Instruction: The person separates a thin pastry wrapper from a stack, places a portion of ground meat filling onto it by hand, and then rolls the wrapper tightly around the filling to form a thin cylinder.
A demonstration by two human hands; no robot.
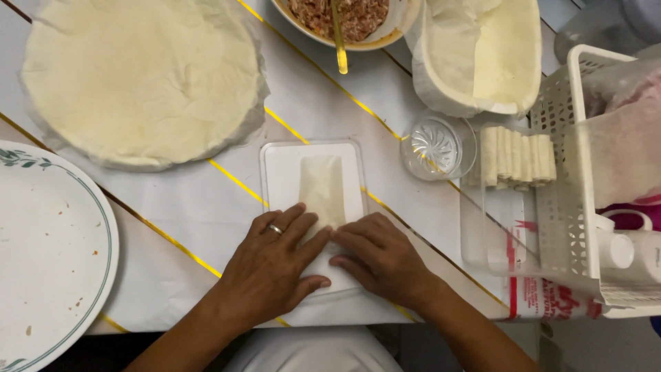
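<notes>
You are looking straight down at a white table (323,103) crossed by thin gold stripes. At the far left sits a big white plate (48,255) with a green rim, and above it a round stack of thin pale wrappers (141,76). In the middle lies a clear flat tray (279,172), and on it the wrapper (321,186) you are folding: a narrow strip whose long side runs straight away from you, its near end hidden under your fingers.

Your left hand (272,265) lies flat on that near end, fingers together and angled up to the right, pressing rather than gripping. Your right hand (382,258) mirrors it just beside, fingers together, pointing left, tips almost meeting the left ones. Both hands are equally near; the strip stretches away from the fingertips.

Further right stand a small glass dish (434,148), a row of finished rolls (520,157) and a white basket (571,207).
</notes>
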